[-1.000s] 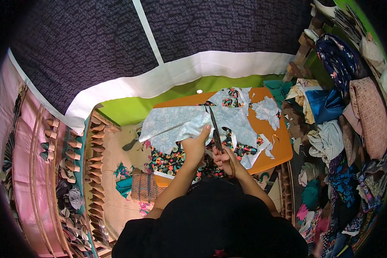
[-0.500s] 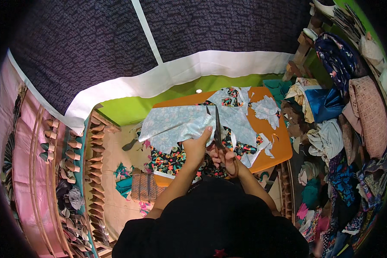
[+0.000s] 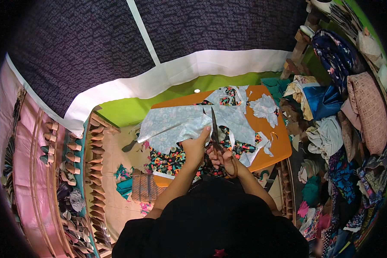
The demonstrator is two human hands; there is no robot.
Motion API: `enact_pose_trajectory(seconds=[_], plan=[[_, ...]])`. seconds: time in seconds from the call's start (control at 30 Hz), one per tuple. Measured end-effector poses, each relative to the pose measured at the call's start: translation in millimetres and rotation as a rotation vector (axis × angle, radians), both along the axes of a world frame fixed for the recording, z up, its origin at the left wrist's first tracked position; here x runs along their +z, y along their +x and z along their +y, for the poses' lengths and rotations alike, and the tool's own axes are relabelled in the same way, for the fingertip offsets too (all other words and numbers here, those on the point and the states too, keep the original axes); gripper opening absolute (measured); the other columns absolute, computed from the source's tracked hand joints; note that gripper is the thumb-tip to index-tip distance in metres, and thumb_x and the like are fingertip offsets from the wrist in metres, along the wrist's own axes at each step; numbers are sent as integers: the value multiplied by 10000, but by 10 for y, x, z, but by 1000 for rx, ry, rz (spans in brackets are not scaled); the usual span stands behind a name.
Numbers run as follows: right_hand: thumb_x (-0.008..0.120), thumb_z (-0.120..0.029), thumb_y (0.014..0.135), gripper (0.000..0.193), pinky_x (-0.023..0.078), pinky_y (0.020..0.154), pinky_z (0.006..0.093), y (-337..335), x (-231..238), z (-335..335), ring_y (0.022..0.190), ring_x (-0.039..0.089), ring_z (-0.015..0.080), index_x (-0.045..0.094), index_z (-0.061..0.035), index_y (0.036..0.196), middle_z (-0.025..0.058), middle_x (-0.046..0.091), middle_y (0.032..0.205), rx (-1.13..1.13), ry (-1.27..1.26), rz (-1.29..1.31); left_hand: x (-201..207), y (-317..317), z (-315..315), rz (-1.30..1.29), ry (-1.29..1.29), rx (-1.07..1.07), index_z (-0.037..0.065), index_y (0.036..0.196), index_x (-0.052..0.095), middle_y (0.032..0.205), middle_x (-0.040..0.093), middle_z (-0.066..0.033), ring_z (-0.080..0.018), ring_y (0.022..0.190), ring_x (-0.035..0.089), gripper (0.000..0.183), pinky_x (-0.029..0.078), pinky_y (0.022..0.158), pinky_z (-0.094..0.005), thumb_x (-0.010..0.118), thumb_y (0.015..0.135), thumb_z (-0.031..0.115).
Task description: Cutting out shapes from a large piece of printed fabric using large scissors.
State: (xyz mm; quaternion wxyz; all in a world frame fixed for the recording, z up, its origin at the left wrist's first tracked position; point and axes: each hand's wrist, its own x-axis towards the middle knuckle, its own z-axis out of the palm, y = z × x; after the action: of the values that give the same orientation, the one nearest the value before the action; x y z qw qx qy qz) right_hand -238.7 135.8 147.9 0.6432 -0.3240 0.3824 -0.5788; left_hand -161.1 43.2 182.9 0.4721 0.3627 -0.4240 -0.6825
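Note:
My left hand [image 3: 194, 148] is closed on a bunched piece of pale-backed fabric [image 3: 170, 116], thumb on top. That fabric lies pale side up, and its dark, colourful floral print [image 3: 167, 161] shows along the near side. My right hand [image 3: 222, 158] grips a large pair of dark scissors [image 3: 215, 134], its fingers in the handles. The blades point away from me, parted at the tips, right beside my left thumb at the fabric's edge. Part of one blade is hidden behind the gathered cloth.
Beneath the fabric is an orange table [image 3: 276, 150] with pale scraps [image 3: 265, 109] on its right. Heaped cloth [image 3: 324, 137] fills the right side. Racks of shoe-shaped forms [image 3: 96, 165] stand left. A dark patterned curtain [image 3: 219, 30] hangs beyond the table. A brown bundle [image 3: 147, 185] lies near the table's left.
The scissors have shifted slightly left, closer to the bunched fabric. My left hand keeps its hold on the cloth, nearly in the same spot.

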Motion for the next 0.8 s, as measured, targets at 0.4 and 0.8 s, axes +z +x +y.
enact_pose_trajectory(seconds=[0.4,0.8], plan=[[419,-811,454,935,324,516,199,-15,44,3,581,328,60,396,-40,981,-34,317,697,141,-25,-164,-195,55,-107,63,122,-283,-16,882,548,768,573,-46,-90,592,511,213,425,533,-229,564,788,175],[526,-782,445,884,289,482,174,-59,115,72,552,302,33,422,-65,951,-54,308,687,109,15,-107,-311,119,-279,22,37,-491,12,934,539,768,538,1,-66,602,456,352,358,500,-200,644,742,288]])
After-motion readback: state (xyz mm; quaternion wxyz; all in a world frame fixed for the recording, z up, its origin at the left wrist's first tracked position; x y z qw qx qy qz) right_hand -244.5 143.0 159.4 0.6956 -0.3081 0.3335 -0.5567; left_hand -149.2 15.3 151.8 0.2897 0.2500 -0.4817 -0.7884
